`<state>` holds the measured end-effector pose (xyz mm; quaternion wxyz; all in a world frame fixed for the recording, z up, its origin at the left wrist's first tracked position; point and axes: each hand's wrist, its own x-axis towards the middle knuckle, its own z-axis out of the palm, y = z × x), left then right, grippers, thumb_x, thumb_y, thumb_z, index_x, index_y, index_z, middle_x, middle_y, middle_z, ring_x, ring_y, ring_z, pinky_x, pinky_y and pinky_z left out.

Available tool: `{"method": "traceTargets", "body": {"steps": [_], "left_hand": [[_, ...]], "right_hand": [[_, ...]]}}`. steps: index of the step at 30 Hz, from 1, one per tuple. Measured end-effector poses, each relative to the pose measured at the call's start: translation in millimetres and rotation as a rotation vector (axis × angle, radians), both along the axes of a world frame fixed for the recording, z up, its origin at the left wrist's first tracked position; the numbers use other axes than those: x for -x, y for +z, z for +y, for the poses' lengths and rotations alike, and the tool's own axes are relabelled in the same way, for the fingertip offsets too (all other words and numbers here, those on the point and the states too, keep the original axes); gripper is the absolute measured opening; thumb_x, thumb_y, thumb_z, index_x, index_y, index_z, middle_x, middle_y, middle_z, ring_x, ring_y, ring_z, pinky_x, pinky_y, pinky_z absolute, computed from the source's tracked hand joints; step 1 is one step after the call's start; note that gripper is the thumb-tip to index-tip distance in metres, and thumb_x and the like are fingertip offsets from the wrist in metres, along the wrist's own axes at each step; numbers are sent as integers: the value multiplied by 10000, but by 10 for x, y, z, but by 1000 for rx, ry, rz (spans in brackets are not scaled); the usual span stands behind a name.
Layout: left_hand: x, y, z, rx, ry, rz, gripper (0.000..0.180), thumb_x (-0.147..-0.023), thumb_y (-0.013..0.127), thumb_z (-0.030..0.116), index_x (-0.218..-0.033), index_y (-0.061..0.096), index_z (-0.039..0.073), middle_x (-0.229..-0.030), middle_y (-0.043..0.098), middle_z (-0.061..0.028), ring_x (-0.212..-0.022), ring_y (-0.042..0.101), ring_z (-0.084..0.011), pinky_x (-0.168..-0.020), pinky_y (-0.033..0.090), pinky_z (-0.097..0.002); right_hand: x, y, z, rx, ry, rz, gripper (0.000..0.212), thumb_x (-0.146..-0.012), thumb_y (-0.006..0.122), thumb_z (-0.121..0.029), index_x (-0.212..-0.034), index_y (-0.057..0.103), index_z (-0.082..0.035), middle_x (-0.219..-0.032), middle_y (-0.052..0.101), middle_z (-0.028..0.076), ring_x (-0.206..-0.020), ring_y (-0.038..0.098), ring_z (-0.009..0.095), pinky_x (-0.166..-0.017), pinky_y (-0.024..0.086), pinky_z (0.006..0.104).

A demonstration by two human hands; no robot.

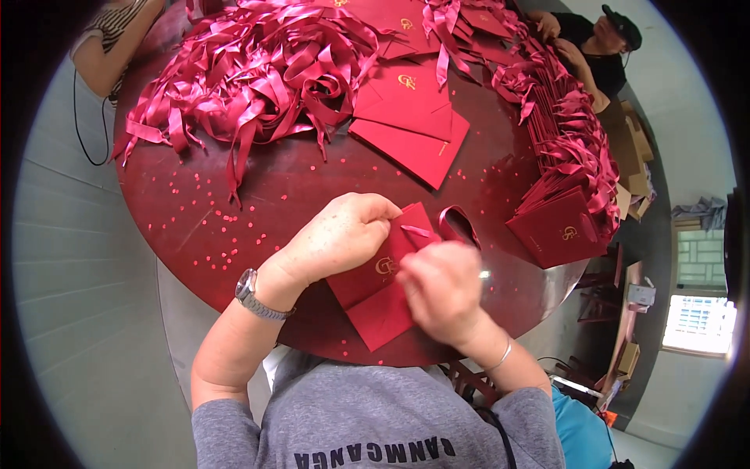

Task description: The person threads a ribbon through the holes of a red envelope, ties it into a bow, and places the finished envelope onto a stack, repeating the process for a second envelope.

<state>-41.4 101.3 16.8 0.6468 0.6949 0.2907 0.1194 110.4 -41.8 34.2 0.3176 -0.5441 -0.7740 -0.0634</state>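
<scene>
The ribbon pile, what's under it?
Under the ribbon pile the dark red table shows at its edges, and red cards poke out on the right side. Whatever lies beneath the middle of the pile is covered, so that can't be seen.

Bare tabletop (pixel 195 211) left of the left hand (pixel 336 238): open stretch from the near rim up to the ribbon heap (pixel 258 66), only small red paper dots on it. Heap blocks the far left of the table; loose ribbon ends trail down into the open stretch. Open lane straight ahead of both hands, up to the flat red bags (pixel 410 117) at centre. Right hand (pixel 441 289) has a narrow bare strip to its right, closed off by the bag stack (pixel 566 223) along the right rim. Ribbon loop (pixel 457 223) stands just beyond the hands. Other people's arms at the far left and far right rim
</scene>
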Motion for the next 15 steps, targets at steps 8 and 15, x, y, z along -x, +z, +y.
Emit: {"method": "traceTargets", "body": {"steps": [8,15], "left_hand": [[-183,219,311,671,-87,149,163,-907,566,69,-1006,673,-3,-684,549,49,-513,405,-39,-468,322,-186],[-235,39,241,500,-83,152,154,-913,591,46,-1028,673,-16,-808,666,-13,-639,582,-75,-541,449,-208]], "right_hand": [[28,-242,-136,294,103,238,428,-713,752,-7,-1113,601,-7,-1113,579,159,-988,577,334,-844,482,416],[35,-233,-153,262,90,328,448,-710,749,-6,-1131,595,-4,-1205,542,214,-1021,573,370,-870,487,428]]}}
